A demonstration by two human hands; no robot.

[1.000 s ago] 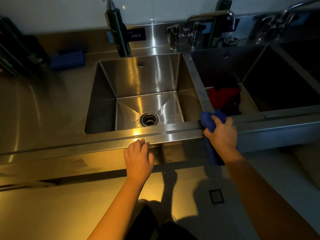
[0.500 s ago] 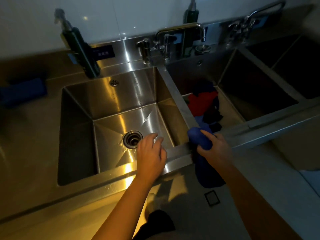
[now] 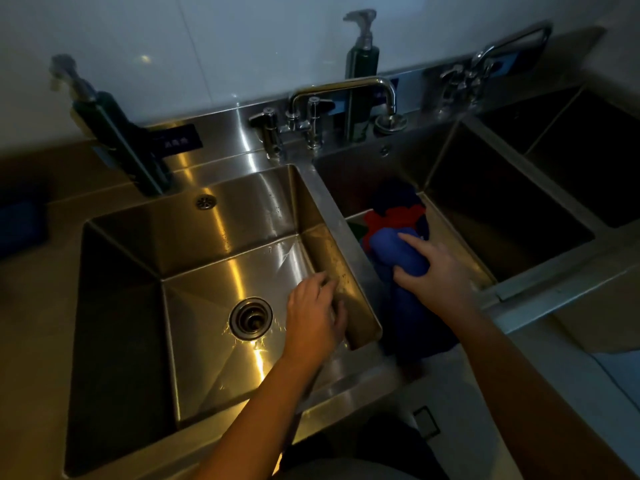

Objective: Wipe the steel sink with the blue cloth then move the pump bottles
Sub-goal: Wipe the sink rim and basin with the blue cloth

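Head view, looking down on a steel sink (image 3: 349, 388) with three basins side by side. Your left hand (image 3: 313, 313) is inside the left basin (image 3: 242, 209), just right of the drain (image 3: 251, 318) and close to the basin's right wall. Its fingers are loosely bent and hold nothing; whether the fingertips touch the wall cannot be told. Your right hand (image 3: 438, 271) grips the blue cloth (image 3: 398, 251), with the thumb curled under the bunched end and the index finger lying straight along its top. The bunched end is over the near left corner of the middle basin (image 3: 349, 174), just beside the divider (image 3: 343, 230) that parts it from the left basin. The rest of the cloth hangs down in front of the sink's near rim. A red cloth (image 3: 394, 216) lies in the middle basin, just beyond the blue one. The right basin (image 3: 502, 209) is in deep shadow. One pump bottle (image 3: 117, 140), dark green, leans in this wide view at the far left corner of the left basin. A second pump bottle (image 3: 362, 64) stands upright against the far wall, behind the tap (image 3: 346, 86) whose spout ends at the far edge of the middle basin. A second tap (image 3: 485, 60) is mounted at the far right. Water streaks glint on the left basin's floor around the drain.
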